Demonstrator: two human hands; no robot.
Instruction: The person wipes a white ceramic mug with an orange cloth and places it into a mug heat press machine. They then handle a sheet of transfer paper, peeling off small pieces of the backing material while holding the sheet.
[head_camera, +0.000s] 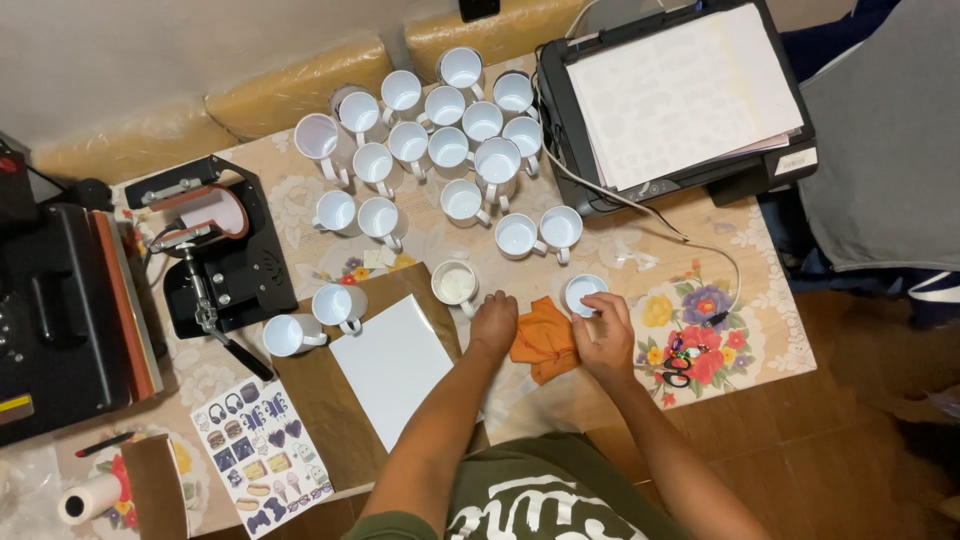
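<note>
Item: small white glazed ceramic mug (583, 294), standing upright on the floral-patterned worktop (760, 330) near its front edge, just right of a crumpled orange cloth (541, 340) and apart from the large cluster of matching white mugs (440, 130) toward the back. Right hand (604, 338): fingers curled against the mug's near side, grip narrow and touching the wall, though whether it fully clasps the mug cannot be told. Left hand (493, 323): resting knuckles-up between the cloth and another white mug with a cloudy interior (455, 283), grip loosely closed, holding nothing that shows. Handling, by judgement: the mug is stiff, fairly light, smooth and likely slippery on its glaze, and breakable if knocked; best taken round the body or by the side handle. The cloth is soft and limp and will bunch anywhere it is pinched. Adjacent: blank white sheet (392, 368) on brown paper (330, 420); printed sticker sheet of small pictures (262, 450); black mug-press machine (215, 250); black flat heat press (60, 320); black printer loaded with paper (680, 90); scissors (680, 365).
</note>
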